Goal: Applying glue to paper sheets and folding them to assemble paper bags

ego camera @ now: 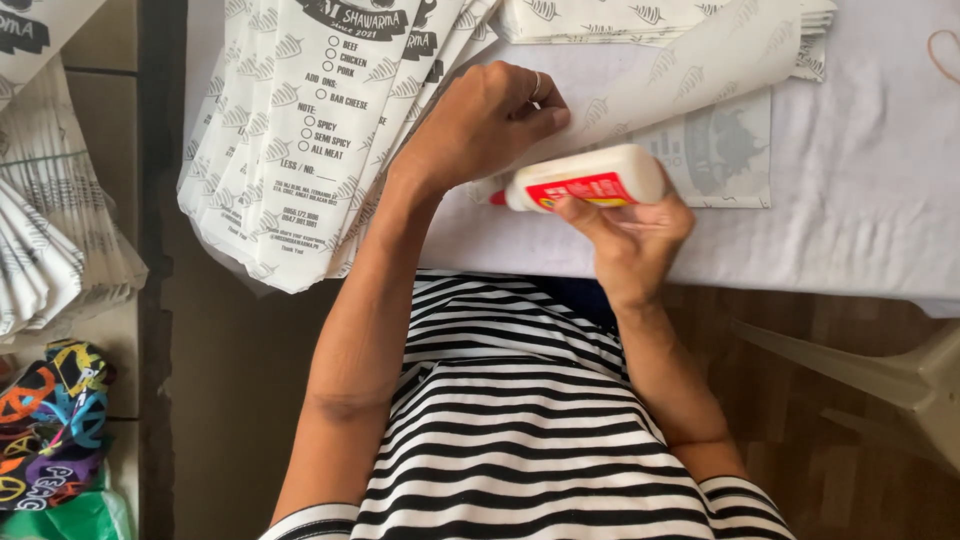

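My right hand (628,232) grips a white glue bottle (590,180) with a red label, lying sideways, its red tip pointing left at the edge of a printed paper sheet (700,60). My left hand (480,120) presses down on that sheet just above the bottle's tip, fingers curled, a ring on one finger. The sheet lies on a white cloth-covered table (860,200), with its flap lifted toward the upper right.
A fanned stack of printed white paper bags (300,140) overhangs the table's left edge. More folded sheets (560,20) lie at the top. Other paper stacks (50,220) and a colourful patterned bag (50,420) sit at far left. A white plastic chair (900,380) stands at right.
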